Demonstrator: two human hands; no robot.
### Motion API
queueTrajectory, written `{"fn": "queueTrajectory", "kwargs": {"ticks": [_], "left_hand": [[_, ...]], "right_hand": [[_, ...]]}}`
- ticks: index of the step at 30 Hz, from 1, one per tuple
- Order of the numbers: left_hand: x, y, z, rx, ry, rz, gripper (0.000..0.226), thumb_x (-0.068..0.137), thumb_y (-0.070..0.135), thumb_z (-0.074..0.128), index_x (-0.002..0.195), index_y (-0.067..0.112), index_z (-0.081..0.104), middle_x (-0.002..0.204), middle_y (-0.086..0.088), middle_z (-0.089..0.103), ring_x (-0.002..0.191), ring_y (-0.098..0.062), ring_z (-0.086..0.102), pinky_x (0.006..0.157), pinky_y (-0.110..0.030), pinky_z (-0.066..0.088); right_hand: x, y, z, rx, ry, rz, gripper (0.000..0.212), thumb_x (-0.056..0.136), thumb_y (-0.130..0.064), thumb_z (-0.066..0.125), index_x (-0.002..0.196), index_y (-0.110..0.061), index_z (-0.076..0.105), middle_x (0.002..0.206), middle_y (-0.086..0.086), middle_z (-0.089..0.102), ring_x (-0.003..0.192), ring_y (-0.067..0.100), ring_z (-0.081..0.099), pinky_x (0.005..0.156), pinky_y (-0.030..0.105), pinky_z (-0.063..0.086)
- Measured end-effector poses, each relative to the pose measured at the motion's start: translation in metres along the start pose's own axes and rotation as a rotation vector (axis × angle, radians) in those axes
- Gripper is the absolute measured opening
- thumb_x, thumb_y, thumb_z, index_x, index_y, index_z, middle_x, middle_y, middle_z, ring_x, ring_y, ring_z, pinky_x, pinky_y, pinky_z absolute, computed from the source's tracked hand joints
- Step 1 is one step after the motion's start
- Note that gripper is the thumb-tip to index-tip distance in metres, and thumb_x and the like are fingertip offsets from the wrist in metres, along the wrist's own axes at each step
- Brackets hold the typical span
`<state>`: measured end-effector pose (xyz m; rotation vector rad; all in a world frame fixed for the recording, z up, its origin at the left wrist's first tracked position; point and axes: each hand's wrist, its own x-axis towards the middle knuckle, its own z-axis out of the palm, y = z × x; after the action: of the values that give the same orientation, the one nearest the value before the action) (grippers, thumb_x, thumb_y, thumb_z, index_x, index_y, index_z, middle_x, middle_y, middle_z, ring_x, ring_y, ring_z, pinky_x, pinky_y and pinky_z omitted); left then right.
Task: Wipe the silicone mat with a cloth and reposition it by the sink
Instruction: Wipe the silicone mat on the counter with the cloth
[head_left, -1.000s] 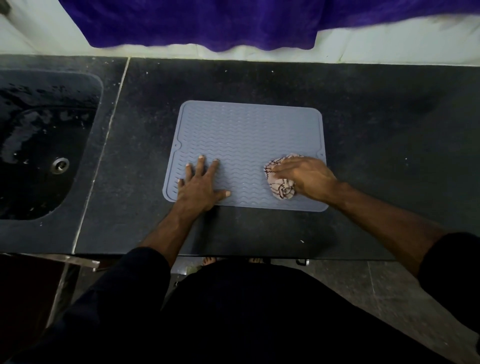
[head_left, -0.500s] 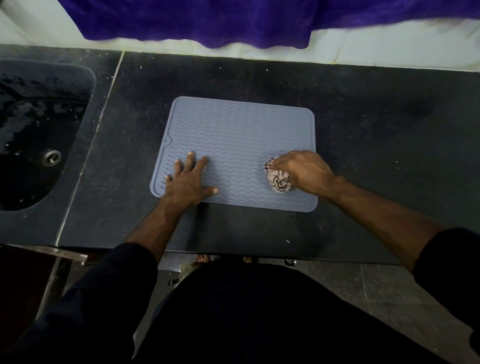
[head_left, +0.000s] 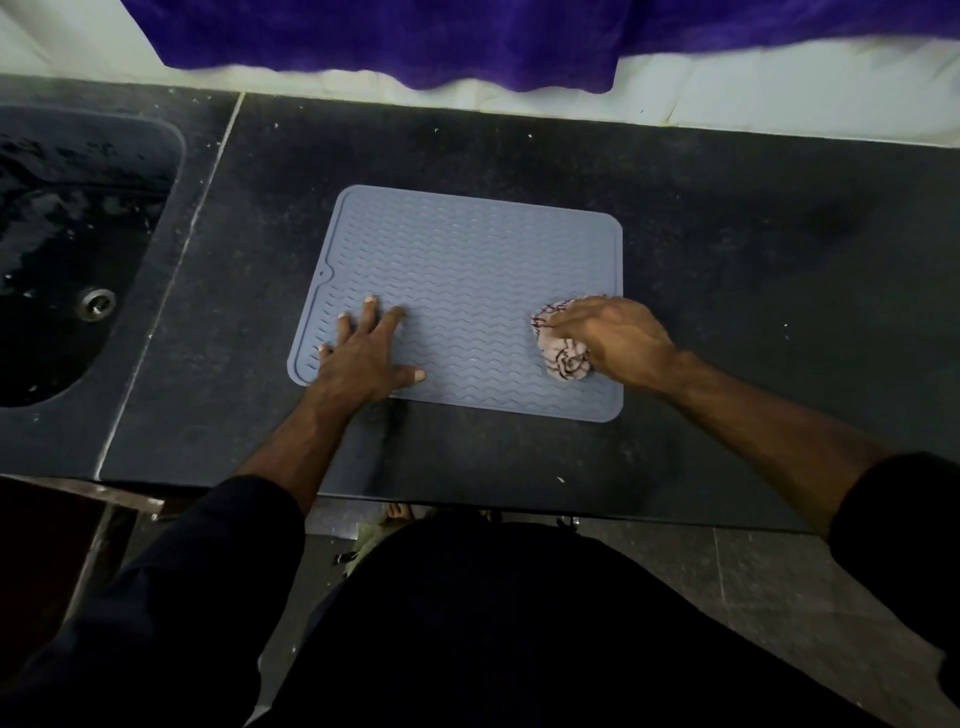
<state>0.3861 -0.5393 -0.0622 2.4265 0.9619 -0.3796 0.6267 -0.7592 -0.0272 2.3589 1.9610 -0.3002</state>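
Note:
A grey-blue silicone mat (head_left: 467, 270) with a wavy ribbed surface lies flat on the dark stone counter (head_left: 727, 234), slightly turned. My left hand (head_left: 363, 358) rests flat on the mat's near left corner, fingers spread. My right hand (head_left: 618, 338) presses a bunched pale cloth with dark red lines (head_left: 563, 353) onto the mat's near right part. The black sink (head_left: 67, 249) sits to the left, a hand's width or more from the mat.
The sink holds a metal drain (head_left: 97, 303) and water drops. A purple fabric (head_left: 389, 36) hangs over the white wall behind the counter. The counter's front edge runs just below the mat, with the floor and my dark clothing beneath.
The mat has slid to the left and turned a little under both hands. The cloth stays under my right hand at the mat's near right.

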Motion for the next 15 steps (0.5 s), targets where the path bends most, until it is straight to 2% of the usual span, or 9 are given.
{"fn": "queueTrajectory", "kwargs": {"ticks": [3,8,10,12,15], "left_hand": [[0.0,0.001,0.0,0.002,-0.005,-0.012,0.098,0.081,0.047,0.07,0.152,0.035,0.004,0.161,-0.001,-0.015,0.145,-0.036,-0.013,0.11,-0.067,0.007],[0.0,0.001,0.0,-0.014,-0.012,-0.01,0.098,0.081,0.046,0.07,0.153,0.034,0.004,0.161,0.0,-0.015,0.145,-0.036,-0.014,0.11,-0.068,0.007],[-0.001,0.001,-0.001,-0.021,-0.011,-0.011,0.097,0.081,0.046,0.07,0.153,0.034,0.005,0.161,0.0,-0.015,0.145,-0.036,-0.014,0.11,-0.068,0.007],[-0.002,0.002,-0.003,-0.022,-0.014,-0.011,0.096,0.082,0.045,0.07,0.153,0.034,0.006,0.161,-0.001,-0.015,0.145,-0.036,-0.014,0.11,-0.068,0.007],[-0.003,0.005,-0.004,-0.035,-0.018,-0.004,0.096,0.082,0.043,0.071,0.153,0.034,0.007,0.161,-0.001,-0.015,0.145,-0.036,-0.014,0.11,-0.069,0.007]], "right_hand": [[0.002,0.003,-0.004,-0.001,0.018,0.01,0.05,0.077,-0.018,0.075,0.124,-0.016,0.06,0.128,0.008,0.062,0.121,0.026,0.054,0.103,0.041,0.042],[0.0,-0.009,0.011,0.031,0.038,-0.041,0.057,0.08,-0.005,0.068,0.133,-0.017,0.053,0.142,0.006,0.049,0.134,0.026,0.042,0.111,0.042,0.03],[-0.009,0.001,0.011,0.055,0.028,-0.023,0.058,0.078,-0.007,0.071,0.133,-0.018,0.053,0.142,0.005,0.05,0.134,0.025,0.042,0.112,0.04,0.029],[-0.018,0.015,0.008,0.071,0.016,0.018,0.055,0.078,-0.013,0.073,0.13,-0.018,0.056,0.138,0.005,0.054,0.13,0.024,0.046,0.11,0.037,0.03],[-0.028,0.029,0.003,0.09,0.069,0.065,0.041,0.081,-0.013,0.07,0.121,-0.014,0.063,0.126,0.01,0.063,0.118,0.029,0.056,0.102,0.04,0.04]]}}
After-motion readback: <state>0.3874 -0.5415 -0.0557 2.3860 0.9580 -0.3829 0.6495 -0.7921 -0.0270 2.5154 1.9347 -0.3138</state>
